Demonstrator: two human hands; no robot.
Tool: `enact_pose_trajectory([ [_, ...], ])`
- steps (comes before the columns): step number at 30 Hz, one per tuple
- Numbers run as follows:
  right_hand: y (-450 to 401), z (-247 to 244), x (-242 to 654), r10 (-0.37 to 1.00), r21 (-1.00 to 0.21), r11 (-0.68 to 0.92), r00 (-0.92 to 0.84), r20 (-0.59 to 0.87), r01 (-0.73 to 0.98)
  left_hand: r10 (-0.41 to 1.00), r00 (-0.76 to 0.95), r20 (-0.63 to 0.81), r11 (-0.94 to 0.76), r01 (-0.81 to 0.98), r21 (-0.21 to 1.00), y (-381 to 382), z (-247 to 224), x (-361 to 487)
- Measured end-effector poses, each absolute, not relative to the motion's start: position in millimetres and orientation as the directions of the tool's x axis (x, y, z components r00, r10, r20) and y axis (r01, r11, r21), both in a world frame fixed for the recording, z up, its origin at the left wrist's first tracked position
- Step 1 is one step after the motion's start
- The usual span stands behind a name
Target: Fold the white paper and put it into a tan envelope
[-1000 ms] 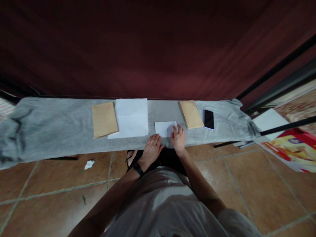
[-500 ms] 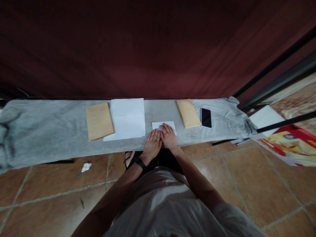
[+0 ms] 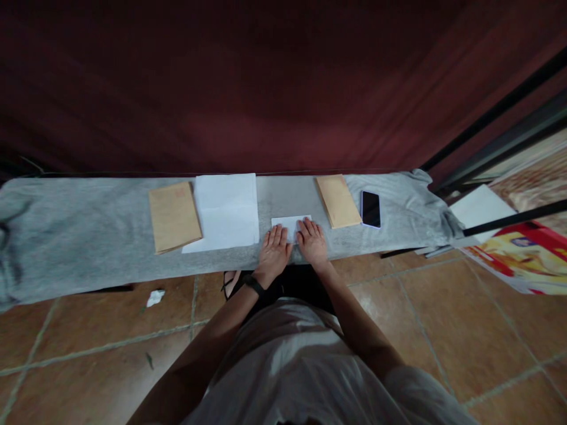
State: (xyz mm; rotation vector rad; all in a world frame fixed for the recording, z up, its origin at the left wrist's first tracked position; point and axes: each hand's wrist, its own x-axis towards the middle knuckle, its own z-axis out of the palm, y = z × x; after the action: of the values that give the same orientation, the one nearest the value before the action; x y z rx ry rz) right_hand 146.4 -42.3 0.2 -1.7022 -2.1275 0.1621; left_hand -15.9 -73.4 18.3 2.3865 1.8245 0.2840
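Observation:
A small folded sheet of white paper point(image 3: 291, 223) lies flat on the grey cloth of the narrow table, right in front of my body. My left hand point(image 3: 273, 251) rests flat over its left part, fingers stretched forward. On its right part lies my right hand point(image 3: 312, 241), the fingers spread and flat. The near edge of the folded paper is partly hidden under both hands. To the left is a larger stack of white paper sheets point(image 3: 227, 209), beside a brown envelope point(image 3: 174, 217). Right of my hands lies another set of brown envelopes point(image 3: 339, 202).
A phone point(image 3: 371, 209) with a dark screen lies right of the envelopes. The grey cloth point(image 3: 97, 230) covers the table, with a dark red curtain point(image 3: 266, 88) behind it. A red and yellow box point(image 3: 527, 257) and dark metal bars stand at the right.
My right hand has slid to the right across the folded paper, away from my left hand. Before, the two hands touched; now a gap shows between them.

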Motion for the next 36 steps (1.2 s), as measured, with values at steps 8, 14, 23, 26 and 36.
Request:
enact_pose_trajectory([
  [8, -45.2, -3.5, 145.1, 0.958, -0.302, 0.219, -0.146, 0.248, 0.928, 0.952, 0.296, 0.075, -0.305, 0.934, 0.188, -55.4, 16.4, -15.0],
  [14, -46.4, -5.9, 148.2, 0.957, -0.304, 0.211, -0.134, 0.258, 0.929, 0.907, 0.419, 0.046, -0.419, 0.887, 0.193, -52.0, 18.2, -30.4],
  [23, -48.1, -2.8, 150.8, 0.957, -0.317, 0.216, -0.136, 0.255, 0.924, 0.911, 0.411, 0.042, -0.411, 0.891, 0.192, -55.9, 23.2, -27.7],
  [26, -48.4, -1.2, 149.1, 0.963, -0.32, 0.199, -0.124, 0.24, 0.926, 0.922, 0.384, 0.043, -0.384, 0.901, 0.201, -57.8, 25.1, -23.9],
  [36, -52.4, 6.0, 127.8, 0.955, -0.349, 0.283, -0.23, 0.186, 0.893, 0.957, 0.282, 0.066, -0.29, 0.935, 0.203, -50.7, 14.2, -8.1],
])
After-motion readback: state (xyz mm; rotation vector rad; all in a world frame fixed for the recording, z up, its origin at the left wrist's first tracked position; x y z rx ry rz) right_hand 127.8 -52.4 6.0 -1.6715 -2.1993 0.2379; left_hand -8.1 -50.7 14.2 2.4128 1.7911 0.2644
